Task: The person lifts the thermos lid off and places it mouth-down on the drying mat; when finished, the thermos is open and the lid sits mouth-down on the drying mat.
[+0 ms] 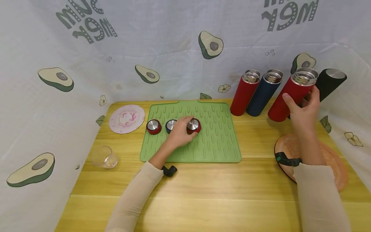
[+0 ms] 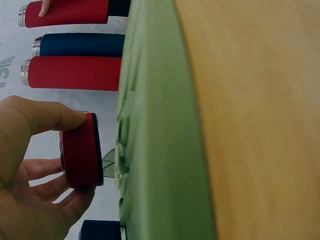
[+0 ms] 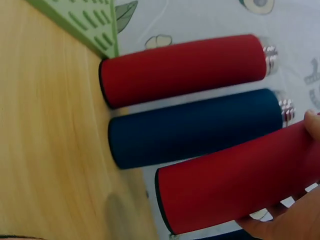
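In the head view, my left hand [image 1: 180,131] pinches a red lid [image 1: 193,125] with a steel top over the green mat [image 1: 214,141]. A narrow gap shows between this red lid [image 2: 81,150] and the mat in the left wrist view. Left of it on the mat are a blue lid [image 1: 170,126] and another red lid [image 1: 154,126]. At the right, my right hand [image 1: 306,106] grips a lidless red flask [image 1: 291,95]. Its base appears raised off the table in the right wrist view. Beside it stand an open blue flask [image 3: 195,127] and another open red flask [image 3: 185,70].
A black flask [image 1: 330,83] with its lid on stands behind the right hand. An orange-brown round mat [image 1: 333,158] lies under the right forearm. To the left are a pink-white round mat [image 1: 127,119] and a clear glass [image 1: 104,157]. A patterned cloth [image 1: 174,48] hangs behind the table.
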`<state>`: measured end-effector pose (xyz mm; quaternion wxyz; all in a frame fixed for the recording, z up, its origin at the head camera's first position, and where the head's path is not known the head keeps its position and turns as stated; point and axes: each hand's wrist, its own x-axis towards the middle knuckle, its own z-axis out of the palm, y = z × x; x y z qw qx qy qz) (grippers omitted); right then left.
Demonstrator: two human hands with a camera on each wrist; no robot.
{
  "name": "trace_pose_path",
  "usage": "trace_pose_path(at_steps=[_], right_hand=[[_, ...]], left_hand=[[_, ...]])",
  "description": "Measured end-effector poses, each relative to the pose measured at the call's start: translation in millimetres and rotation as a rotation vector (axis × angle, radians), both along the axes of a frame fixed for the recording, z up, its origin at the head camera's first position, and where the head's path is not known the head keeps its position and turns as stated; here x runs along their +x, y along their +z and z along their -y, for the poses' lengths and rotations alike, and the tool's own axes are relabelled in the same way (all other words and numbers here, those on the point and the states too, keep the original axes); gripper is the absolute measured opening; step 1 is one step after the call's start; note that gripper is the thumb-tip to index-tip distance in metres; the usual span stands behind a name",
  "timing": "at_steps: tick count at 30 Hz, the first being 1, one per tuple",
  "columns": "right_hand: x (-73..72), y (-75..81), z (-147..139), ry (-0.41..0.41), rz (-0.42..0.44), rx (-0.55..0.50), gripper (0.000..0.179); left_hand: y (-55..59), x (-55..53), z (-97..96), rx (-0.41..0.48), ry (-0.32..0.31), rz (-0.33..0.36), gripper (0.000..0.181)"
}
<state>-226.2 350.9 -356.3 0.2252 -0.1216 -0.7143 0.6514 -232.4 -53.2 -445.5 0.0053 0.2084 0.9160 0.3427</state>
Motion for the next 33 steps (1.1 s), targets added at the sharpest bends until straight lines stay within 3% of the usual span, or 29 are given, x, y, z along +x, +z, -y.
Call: trace_pose_path(at_steps=[6,15,18,25,33], right_hand=[[-19.1,-5.0,-13.3,-0.015,0.069,-0.056,0.076],[-47.5,-20.3,-19.4,0.000,0.080,-0.052,0.075],[-51.3,-24.6,-19.7,-0.007,0.099,-0.016,0.073],[-51.3,-30.8,-21.9,-0.015,0.070,-0.089,0.071],[-57.1,-37.1,-26.0,-0.039,0.160,0.051,0.071]], left_hand=[[-6.9,-0.3,-0.1,-0.011,-0.032,0.026,0.073],[-12.7,-0.5,1.5,-0.015,-0.073,0.043,0.074],[-12.7,0.3,0.5,-0.024,-0.074,0.048,0.074],[-12.1,2.4,-2.5,-0.038,-0.071,0.061,0.074],[-13.5,2.6,-0.8,-0.031,-0.070,0.050,0.076]])
